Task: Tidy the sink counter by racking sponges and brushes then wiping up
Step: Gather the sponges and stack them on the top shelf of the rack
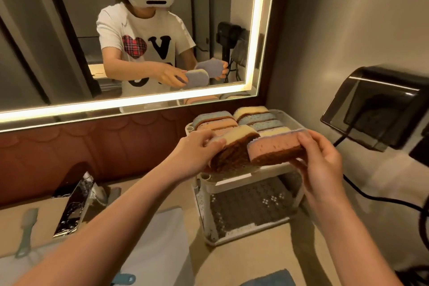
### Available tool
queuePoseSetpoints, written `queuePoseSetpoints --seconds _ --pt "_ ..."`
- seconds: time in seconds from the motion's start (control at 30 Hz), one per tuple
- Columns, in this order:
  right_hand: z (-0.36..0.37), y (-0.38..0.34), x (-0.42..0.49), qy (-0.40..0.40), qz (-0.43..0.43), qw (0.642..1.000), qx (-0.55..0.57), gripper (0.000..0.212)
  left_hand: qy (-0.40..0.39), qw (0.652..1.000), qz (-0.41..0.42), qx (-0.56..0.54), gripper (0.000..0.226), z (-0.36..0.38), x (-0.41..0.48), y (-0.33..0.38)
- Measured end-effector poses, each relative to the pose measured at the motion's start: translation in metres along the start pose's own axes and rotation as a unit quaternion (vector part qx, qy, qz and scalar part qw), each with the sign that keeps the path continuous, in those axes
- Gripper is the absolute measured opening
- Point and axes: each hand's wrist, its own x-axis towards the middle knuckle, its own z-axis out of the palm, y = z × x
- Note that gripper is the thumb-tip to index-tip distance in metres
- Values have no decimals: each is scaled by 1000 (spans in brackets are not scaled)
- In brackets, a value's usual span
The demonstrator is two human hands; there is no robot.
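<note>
A wide mirror [139,30] ran along the wall above the bench [255,260], and a two-tier rack [250,204] stood against the corner under it. Its top shelf was nearly full: two rows of sponges [234,121] on edge, blue, orange and yellow, packed side by side. The lower shelf showed only its perforated floor.

The left hand [197,148] held a yellow sponge [232,144] with a brown scouring face, fingers [216,145] clamped over its near end, at the front of the left row. The right hand [322,158] held a pink sponge [276,148], thumb on top and fingers beneath, closed on its right end, at the front of the right row. Both sponges hung tilted over the front edge of the top shelf, seemingly not yet seated.

To my eye the job was to slot each one upright into the last gap of its row. It would go best by tipping each onto its long edge, pushing back against its neighbour, then letting go one hand at a time so the row did not topple forward.

On the bench to the left lay a white cloth [162,239], a green-handled brush [26,227] and a foil packet [72,209], so the brush and the wiping looked still to come.
</note>
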Motion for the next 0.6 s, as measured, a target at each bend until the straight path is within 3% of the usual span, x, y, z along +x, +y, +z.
queuePoseSetpoints --seconds 0.1,0.27,0.43,0.6 --pt "-2 2 4 21 -5 1000 7 25 -5 999 4 42 15 8 0 3" --pt "-7 10 10 41 4 999 4 21 16 974 33 226 27 20 -1 5" --pt "-8 12 12 45 17 999 21 25 97 904 57 413 25 27 -3 -1" --pt "-9 12 14 49 21 998 25 25 117 898 151 396 30 32 -5 -13"
